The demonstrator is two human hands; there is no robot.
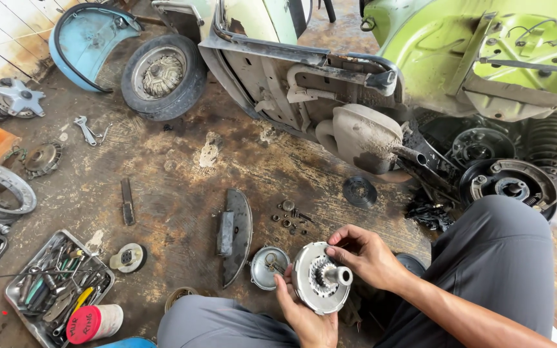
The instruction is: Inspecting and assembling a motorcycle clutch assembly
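My left hand (305, 316) holds a round metal clutch assembly (317, 277) from below, its toothed centre and short shaft facing up. My right hand (365, 254) grips the same assembly at its upper right edge, thumb near the shaft (338, 275). Both hands are low in the head view, between my knees in grey trousers (498, 258). Just left of the assembly a small round metal cover (267, 267) lies on the floor. Beyond it lie several small nuts and washers (289, 219).
A scooter lies on its side ahead, with a dusty exhaust (363, 136) and a bare brake drum (509, 183). A curved metal cover (234, 235), a black disc (360, 191), a wheel (162, 76), a spanner (86, 131) and a tool tray (56, 287) lie around the stained floor.
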